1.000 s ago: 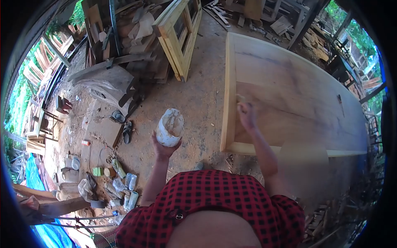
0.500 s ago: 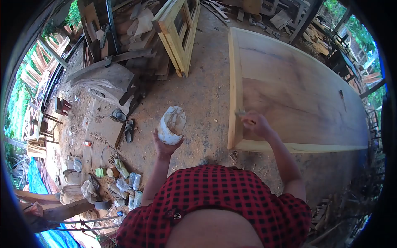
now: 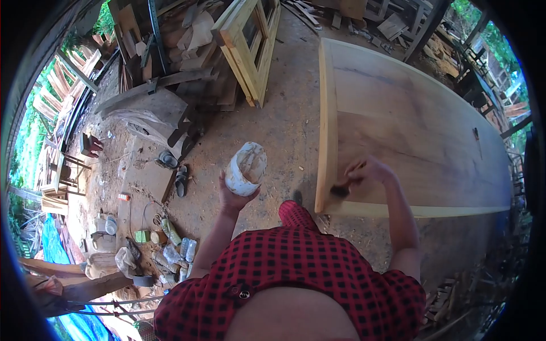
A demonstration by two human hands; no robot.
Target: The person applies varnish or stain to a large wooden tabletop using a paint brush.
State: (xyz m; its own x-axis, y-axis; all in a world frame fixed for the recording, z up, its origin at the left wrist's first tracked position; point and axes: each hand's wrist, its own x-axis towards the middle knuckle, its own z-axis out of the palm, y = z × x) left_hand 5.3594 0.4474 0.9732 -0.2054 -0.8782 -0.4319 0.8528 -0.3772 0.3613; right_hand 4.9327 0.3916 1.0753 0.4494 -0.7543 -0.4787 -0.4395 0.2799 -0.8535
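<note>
A white, stained container [image 3: 245, 170] sits in my left hand [image 3: 234, 199], whose fingers wrap round its lower part. Its open top faces up toward the camera. My right hand [image 3: 368, 172] grips a brush [image 3: 341, 190] by the handle, with the dark bristles pointing down and left. The brush is over the near left corner of a large wooden panel [image 3: 409, 131] with a pale raised frame. Motion blurs the bristles, so I cannot tell whether they touch the wood.
Yellowish window frames [image 3: 250, 57] lean by stacked boards [image 3: 199, 85] at the upper left. Sandals [image 3: 181, 181] lie on the floor. Bottles [image 3: 170, 253] and containers cluster at the lower left. A small dark object [image 3: 476, 134] rests on the panel's far right.
My right hand has turned, and the brush has moved from the frame's left edge down toward the near corner. A checked trouser leg and foot now show below the container. The view has shifted slightly.
</note>
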